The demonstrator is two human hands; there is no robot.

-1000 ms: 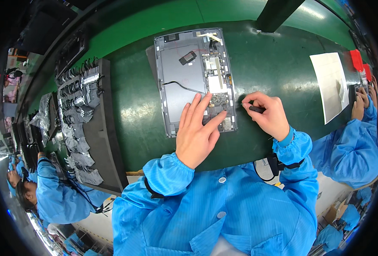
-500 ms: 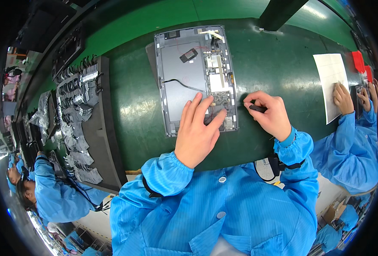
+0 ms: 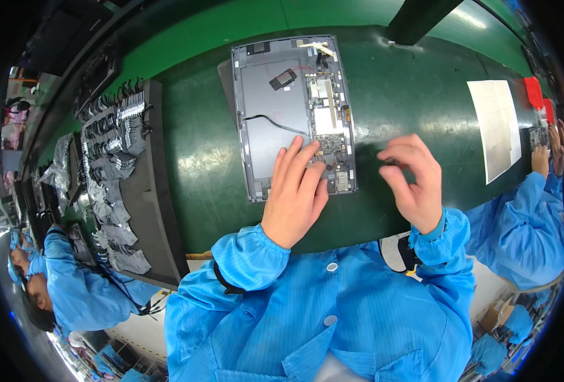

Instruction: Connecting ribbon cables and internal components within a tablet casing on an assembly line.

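Note:
A grey tablet-like housing [image 3: 275, 153] lies open on the green table, with a circuit board [image 3: 330, 148] along its right side. My left hand [image 3: 293, 191] rests over the housing's lower part, fingers stretched out and holding nothing. Beside its fingertips, on the board's lower end, sits a small dark round part [image 3: 329, 167]. A loose black speaker-like module [image 3: 283, 79] and a black cable [image 3: 272, 122] lie in the housing. To the right, above the table, my right hand [image 3: 415, 181] is apart from the housing. Its thumb and fingers curve with a gap between them, and nothing shows there.
At left stands a dark foam tray [image 3: 157, 191] with rows of grey parts with black cables [image 3: 119, 143]. A white paper sheet [image 3: 495, 127] lies at right, near red bins [image 3: 534, 93] and a co-worker's hand [image 3: 540, 160]. A dark post [image 3: 419, 22] rises at the back.
My right hand has moved slightly right and its fingers have come apart; the small black thing it pinched no longer shows in it. The left index finger has drawn in a little.

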